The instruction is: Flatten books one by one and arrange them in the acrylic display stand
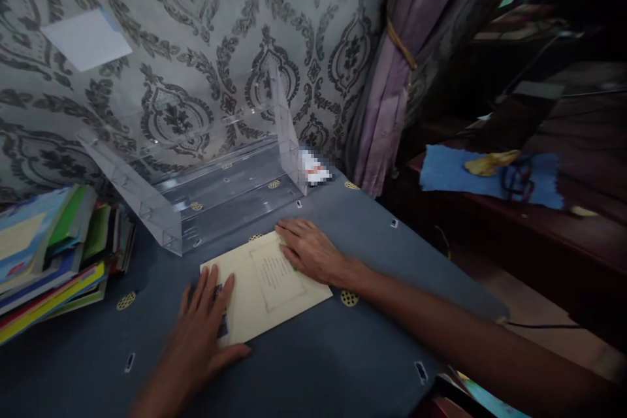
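Observation:
A cream-coloured card or thin booklet (264,310) with a printed border and a block of small text lies flat on the grey-blue tabletop (343,366). My left hand (203,320) rests on its left end, fingers spread and thumb along the near edge, partly covering small dark pictures. Over the card's upper right part lies my right hand (311,251), palm down with the fingers stretched out. Neither hand grips anything. Just behind the card stands a clear plastic tiered rack (223,173) with see-through side panels.
To the left is a stack of books (53,255). A purple curtain (386,91) hangs beside the patterned wall (196,26), where a white paper (88,39) is fixed. On the right, a dark red table (490,222) holds a blue cloth (445,170) and a yellow item (490,162).

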`<state>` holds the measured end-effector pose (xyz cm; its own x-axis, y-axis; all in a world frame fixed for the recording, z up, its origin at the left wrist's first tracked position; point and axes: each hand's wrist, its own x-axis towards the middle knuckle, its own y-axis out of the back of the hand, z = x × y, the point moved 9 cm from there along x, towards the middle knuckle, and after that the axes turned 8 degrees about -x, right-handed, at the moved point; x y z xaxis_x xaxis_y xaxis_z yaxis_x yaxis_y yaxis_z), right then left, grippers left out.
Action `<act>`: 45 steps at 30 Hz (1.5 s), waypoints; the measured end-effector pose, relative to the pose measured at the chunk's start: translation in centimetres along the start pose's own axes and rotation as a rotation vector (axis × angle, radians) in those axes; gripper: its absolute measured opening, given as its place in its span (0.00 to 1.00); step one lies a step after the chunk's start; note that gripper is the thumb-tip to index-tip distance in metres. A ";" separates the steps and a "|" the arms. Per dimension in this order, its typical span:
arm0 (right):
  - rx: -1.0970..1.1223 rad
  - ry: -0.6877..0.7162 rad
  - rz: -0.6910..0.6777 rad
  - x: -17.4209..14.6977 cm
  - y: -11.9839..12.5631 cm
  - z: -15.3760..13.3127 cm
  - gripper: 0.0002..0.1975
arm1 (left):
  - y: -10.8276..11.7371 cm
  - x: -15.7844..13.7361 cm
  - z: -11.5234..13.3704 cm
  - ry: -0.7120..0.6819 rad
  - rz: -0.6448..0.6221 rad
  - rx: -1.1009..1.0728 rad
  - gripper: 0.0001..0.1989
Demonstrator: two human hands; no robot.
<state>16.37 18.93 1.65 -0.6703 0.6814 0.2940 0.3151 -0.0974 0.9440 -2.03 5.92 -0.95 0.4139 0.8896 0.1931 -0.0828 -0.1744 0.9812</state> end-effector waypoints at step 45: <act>0.177 0.254 -0.045 -3.2 1.6 -3.8 0.25 | 0.8 9.2 7.2 0.096 0.198 -0.278 0.15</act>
<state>16.45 13.83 2.79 -0.8258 0.4767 0.3014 0.3784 0.0721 0.9228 8.22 10.93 1.67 0.2787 0.8880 0.3657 -0.4017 -0.2381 0.8843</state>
